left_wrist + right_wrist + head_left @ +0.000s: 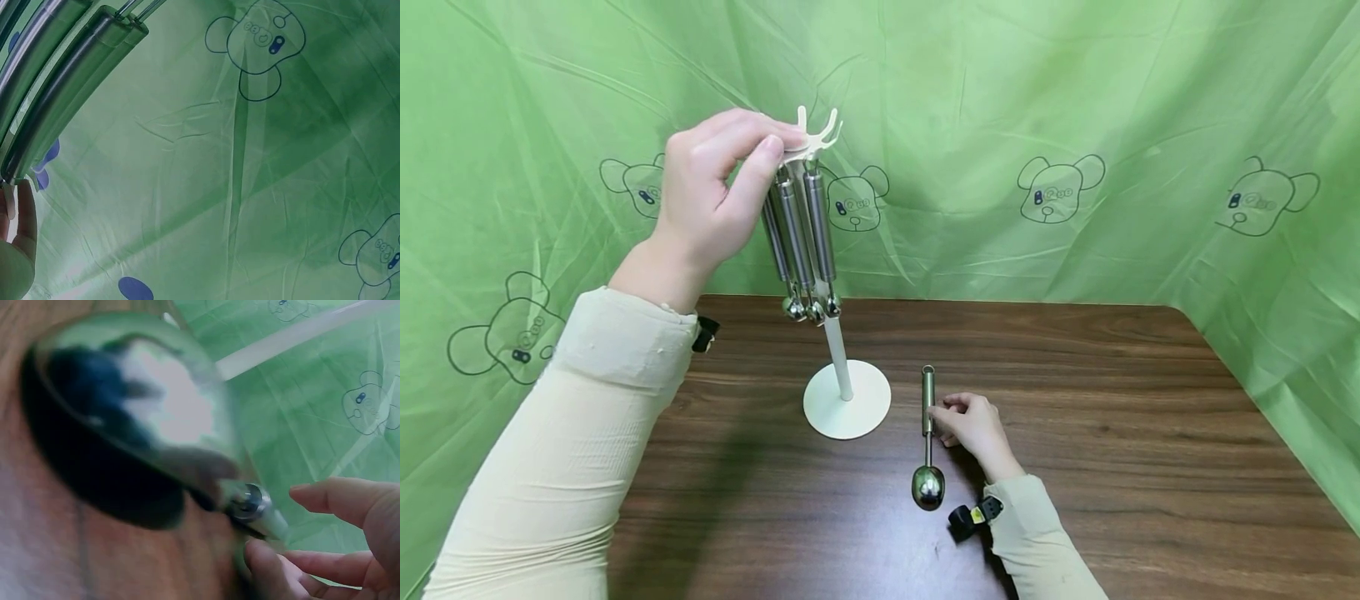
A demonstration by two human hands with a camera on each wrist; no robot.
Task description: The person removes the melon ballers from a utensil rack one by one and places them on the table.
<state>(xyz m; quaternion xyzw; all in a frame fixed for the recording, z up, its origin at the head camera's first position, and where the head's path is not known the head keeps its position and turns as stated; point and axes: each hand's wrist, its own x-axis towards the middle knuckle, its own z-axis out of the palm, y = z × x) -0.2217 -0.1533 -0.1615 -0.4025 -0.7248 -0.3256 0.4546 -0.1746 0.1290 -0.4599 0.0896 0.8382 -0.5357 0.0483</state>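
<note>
My left hand (715, 179) pinches the white hooked top (811, 147) of a utensil stand between thumb and fingers. Several steel-handled utensils (805, 225) hang below it around the pole; their handles (69, 94) fill the upper left corner of the left wrist view. On the table, right of the stand's round base (868, 408), a steel spoon (928, 487) lies with its domed side up and its handle pointing away. My right hand (973, 425) is beside that handle. In the right wrist view, the thumb and fingers (337, 497) are spread apart, fingertips close to the handle (269, 519).
The brown wooden table (1112, 417) carries the stand and the spoon. A green curtain (955, 83) with printed bear heads hangs behind it and along the right side. A black wrist camera (973, 518) sits on my right sleeve, close to the spoon's bowl.
</note>
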